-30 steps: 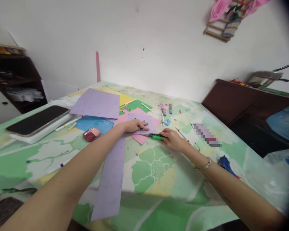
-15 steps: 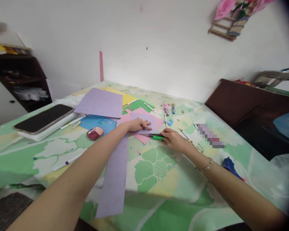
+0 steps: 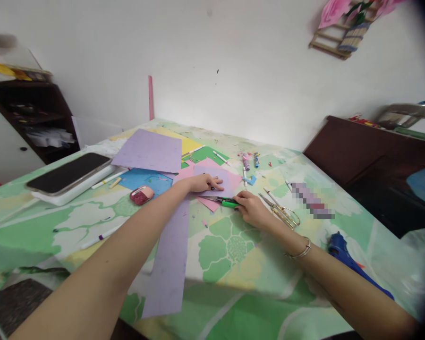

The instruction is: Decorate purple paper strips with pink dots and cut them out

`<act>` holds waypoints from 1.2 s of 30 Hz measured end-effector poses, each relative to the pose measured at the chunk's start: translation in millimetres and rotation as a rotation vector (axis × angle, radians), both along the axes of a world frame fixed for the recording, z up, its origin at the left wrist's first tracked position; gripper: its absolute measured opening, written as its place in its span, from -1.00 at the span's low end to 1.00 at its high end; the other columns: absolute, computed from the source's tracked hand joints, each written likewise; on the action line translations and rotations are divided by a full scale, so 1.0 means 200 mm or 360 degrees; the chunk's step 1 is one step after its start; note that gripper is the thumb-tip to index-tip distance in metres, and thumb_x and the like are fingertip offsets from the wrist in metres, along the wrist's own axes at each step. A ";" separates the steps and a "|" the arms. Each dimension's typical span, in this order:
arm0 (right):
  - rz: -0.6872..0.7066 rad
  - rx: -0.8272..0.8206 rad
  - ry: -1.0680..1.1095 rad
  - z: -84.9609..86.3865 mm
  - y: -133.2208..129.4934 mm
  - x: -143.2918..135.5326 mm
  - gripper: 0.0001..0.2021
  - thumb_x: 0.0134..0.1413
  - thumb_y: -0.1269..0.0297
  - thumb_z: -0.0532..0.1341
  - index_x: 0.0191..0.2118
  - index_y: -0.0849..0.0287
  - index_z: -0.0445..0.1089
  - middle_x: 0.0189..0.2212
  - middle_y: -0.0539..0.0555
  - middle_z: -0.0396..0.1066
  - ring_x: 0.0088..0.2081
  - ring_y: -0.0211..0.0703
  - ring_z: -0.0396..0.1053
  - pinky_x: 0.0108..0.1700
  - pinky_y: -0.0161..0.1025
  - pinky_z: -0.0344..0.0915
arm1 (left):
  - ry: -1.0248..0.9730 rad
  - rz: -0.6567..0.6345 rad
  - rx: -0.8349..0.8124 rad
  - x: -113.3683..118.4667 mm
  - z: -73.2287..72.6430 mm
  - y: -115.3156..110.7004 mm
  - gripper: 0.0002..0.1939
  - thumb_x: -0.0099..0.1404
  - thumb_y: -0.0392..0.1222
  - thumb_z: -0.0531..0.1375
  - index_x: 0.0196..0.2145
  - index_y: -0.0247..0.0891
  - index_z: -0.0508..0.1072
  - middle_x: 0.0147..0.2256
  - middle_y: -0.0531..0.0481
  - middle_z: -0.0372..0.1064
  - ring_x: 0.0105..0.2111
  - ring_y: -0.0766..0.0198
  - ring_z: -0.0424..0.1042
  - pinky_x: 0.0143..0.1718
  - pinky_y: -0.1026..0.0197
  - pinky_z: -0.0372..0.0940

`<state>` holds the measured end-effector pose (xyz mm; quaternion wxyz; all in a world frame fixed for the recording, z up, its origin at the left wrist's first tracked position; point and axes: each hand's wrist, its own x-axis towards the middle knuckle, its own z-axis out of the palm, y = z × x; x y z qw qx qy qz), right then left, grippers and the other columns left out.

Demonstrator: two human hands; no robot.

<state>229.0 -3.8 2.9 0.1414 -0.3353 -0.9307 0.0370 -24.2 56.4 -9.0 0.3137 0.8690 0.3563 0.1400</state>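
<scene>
My left hand (image 3: 202,182) lies flat, fingers spread, on a small lilac sheet (image 3: 222,175) that rests over pink paper (image 3: 208,202). My right hand (image 3: 250,208) grips a green-handled cutter (image 3: 226,202) whose blade points left toward the pink paper's edge. A long lilac strip (image 3: 170,257) runs under my left forearm to the table's near edge. Gold scissors (image 3: 281,212) lie just right of my right hand.
A phone on a white pad (image 3: 68,175) sits at the left, a red case (image 3: 142,195) near it. Large lilac, yellow, blue and green sheets (image 3: 150,151) lie behind. Markers (image 3: 245,162) are scattered at the back. A blue glue gun (image 3: 343,250) lies at the right.
My right hand has slid slightly back toward me along the cutter, uncovering the gold scissors. The view has shifted a little to the left. My left hand stays on the paper.
</scene>
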 end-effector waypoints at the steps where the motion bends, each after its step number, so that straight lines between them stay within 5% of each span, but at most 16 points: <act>1: 0.0008 -0.0001 -0.0003 0.00 0.00 -0.01 -0.83 0.07 0.49 0.11 -0.24 0.27 0.42 -0.26 0.21 0.36 -0.21 -0.09 0.32 -0.13 -0.20 0.26 | 0.0001 0.0000 0.0003 0.00 0.00 0.00 -0.65 0.31 -0.07 0.12 0.01 -0.23 0.35 0.15 -0.14 0.17 0.15 0.04 0.15 0.16 -0.21 0.05; 36: 0.0013 0.0044 -0.0012 0.00 -0.03 -0.16 -0.87 0.06 0.50 0.12 -0.31 0.28 0.41 -0.30 0.19 0.33 -0.26 -0.11 0.29 -0.19 -0.23 0.23 | 0.0014 0.0000 0.0013 0.01 0.02 -0.02 -0.65 0.31 -0.08 0.12 0.02 -0.21 0.34 0.18 -0.13 0.12 0.18 0.02 0.10 0.18 -0.22 0.00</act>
